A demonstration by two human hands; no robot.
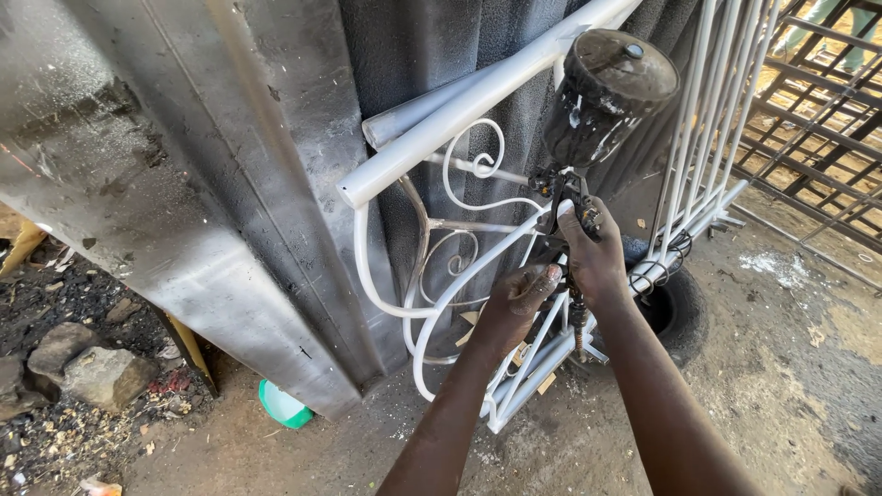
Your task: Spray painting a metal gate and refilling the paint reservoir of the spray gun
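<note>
The right hand [595,262] is wrapped tightly around the grip of a paint spray gun [571,197], with a finger laid near the trigger; the hand is closed on the tool. The gun is held upright, and its dark, paint-spattered cup [606,96] with a round lid stands above the hand. The left hand [516,303] is curled just beside and below the right, its fingers bent inward at the base of the gun, where a coiled fitting [579,321] hangs; whether something is actually gripped there cannot be told, as the fingers are partly hidden.

Just behind both hands, a white metal frame [441,193] of tubes and curled scrollwork is leaned against a corrugated grey sheet-metal wall [230,184]. The gun's nozzle is pointed toward the scrollwork near the frame's middle.

For the spraying to be done well, as may be judged from this view, the cup should be kept upright so that nothing is spilled, and the nozzle should be held square to the curls and kept apart from them, so that paint is laid thinly rather than left to run. The thin scrolls are best covered from several angles, since their backs are hidden against the wall.

An old tyre [684,312] lies beneath the frame on the dusty ground, a green container [283,406] sits by the wall's foot, and brown grilles [818,129] are stacked to the right.
</note>
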